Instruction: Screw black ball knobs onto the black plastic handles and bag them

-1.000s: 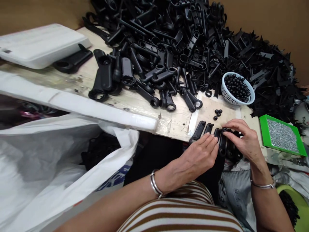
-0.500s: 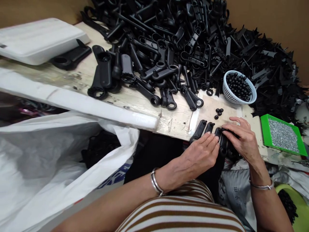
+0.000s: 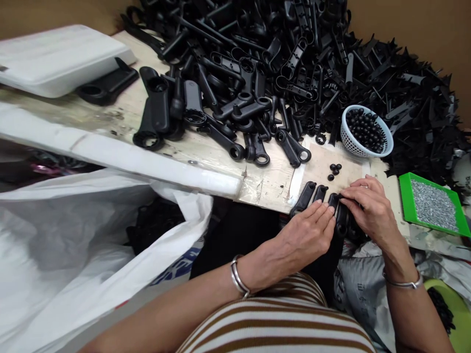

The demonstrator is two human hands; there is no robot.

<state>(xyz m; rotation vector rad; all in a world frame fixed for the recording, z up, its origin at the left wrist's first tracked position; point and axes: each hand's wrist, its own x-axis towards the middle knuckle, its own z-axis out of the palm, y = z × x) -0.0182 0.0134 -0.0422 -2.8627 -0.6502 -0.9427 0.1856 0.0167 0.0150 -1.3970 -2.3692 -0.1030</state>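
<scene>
Several black plastic crank arms (image 3: 303, 200) lie side by side at the table's front edge, each with a small peg at its far end. My left hand (image 3: 307, 230) rests across the middle ones with its fingers stretched flat, partly covering them. Thumb and fingers of my right hand (image 3: 370, 208) pinch at the far end of the third crank arm (image 3: 334, 199); what is between the fingertips is hidden. Just beyond lie several loose black balls (image 3: 334, 169). Farther arms sit partly under my right hand.
A light blue basket (image 3: 390, 142) of black balls stands behind my right hand. To the right is a green tray (image 3: 407, 198) of small metal pieces. Black plastic parts (image 3: 239, 63) heap up at the back. A white bag (image 3: 73, 220) hangs open at the left front.
My right hand's fingers have drawn closer together at the end of the third crank arm. My left hand has stayed in place. The view has shifted very slightly.
</scene>
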